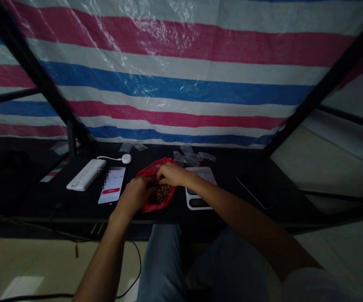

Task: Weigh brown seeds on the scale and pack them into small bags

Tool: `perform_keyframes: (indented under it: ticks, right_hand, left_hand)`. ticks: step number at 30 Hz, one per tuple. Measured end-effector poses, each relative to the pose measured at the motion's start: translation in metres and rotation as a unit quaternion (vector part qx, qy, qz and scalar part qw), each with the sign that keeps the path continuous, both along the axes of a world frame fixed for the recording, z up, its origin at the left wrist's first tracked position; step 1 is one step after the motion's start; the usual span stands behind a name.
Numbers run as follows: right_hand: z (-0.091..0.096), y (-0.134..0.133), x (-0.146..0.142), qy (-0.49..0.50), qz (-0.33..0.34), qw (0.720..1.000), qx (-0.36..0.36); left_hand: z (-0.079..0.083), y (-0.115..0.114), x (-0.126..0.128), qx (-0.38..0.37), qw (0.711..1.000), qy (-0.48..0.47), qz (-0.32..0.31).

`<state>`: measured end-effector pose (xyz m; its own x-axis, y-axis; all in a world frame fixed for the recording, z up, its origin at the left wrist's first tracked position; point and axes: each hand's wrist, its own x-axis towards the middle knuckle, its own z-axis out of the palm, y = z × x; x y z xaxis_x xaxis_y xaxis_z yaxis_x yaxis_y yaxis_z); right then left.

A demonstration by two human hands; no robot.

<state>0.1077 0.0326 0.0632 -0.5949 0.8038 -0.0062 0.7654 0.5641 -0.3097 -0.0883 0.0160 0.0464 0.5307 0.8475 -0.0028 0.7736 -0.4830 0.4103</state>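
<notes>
A red plastic bag (150, 170) filled with small brown pieces (161, 193) lies open on the black table (231, 197). My left hand (135, 195) is closed on the bag's left edge. My right hand (171, 174) reaches into the bag's mouth from above with its fingers curled down; what they pinch is hidden. A small white digital scale (200, 201) sits just right of the bag, partly under my right forearm.
A phone with a lit screen (112, 191), a white power bank (85, 175) with a cable and a round white puck (126, 158) lie to the left. Small clear bags (190, 158) lie behind. A dark tablet (257, 188) rests right. A striped tarp hangs behind.
</notes>
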Motion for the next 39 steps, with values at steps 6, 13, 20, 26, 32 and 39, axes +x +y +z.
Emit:
perform_keyframes:
  ticks: [6, 13, 20, 26, 32, 39]
  right_hand:
    - [0.011, 0.001, 0.009, 0.039, -0.015, 0.999, -0.033]
    - [0.024, -0.002, 0.018, 0.067, -0.004, 0.996, -0.066]
    - [0.06, -0.036, 0.086, 0.139, -0.084, 0.985, -0.059]
    - [0.059, -0.065, 0.126, 0.085, -0.123, 0.985, -0.09]
    - [0.053, -0.068, 0.121, 0.042, -0.112, 0.988, -0.094]
    - [0.049, -0.06, 0.118, 0.002, -0.103, 0.989, -0.107]
  left_hand:
    - [0.004, -0.005, 0.007, -0.002, 0.999, 0.027, 0.039]
    - [-0.001, -0.005, 0.008, -0.006, 0.997, 0.031, 0.068]
    - [0.0, -0.006, 0.01, -0.02, 0.996, 0.02, 0.088]
    - [0.002, -0.008, 0.013, -0.026, 0.996, 0.014, 0.086]
    - [-0.008, -0.001, 0.017, -0.026, 0.999, 0.007, 0.045]
    - [-0.009, -0.002, 0.025, -0.004, 0.999, 0.038, 0.027]
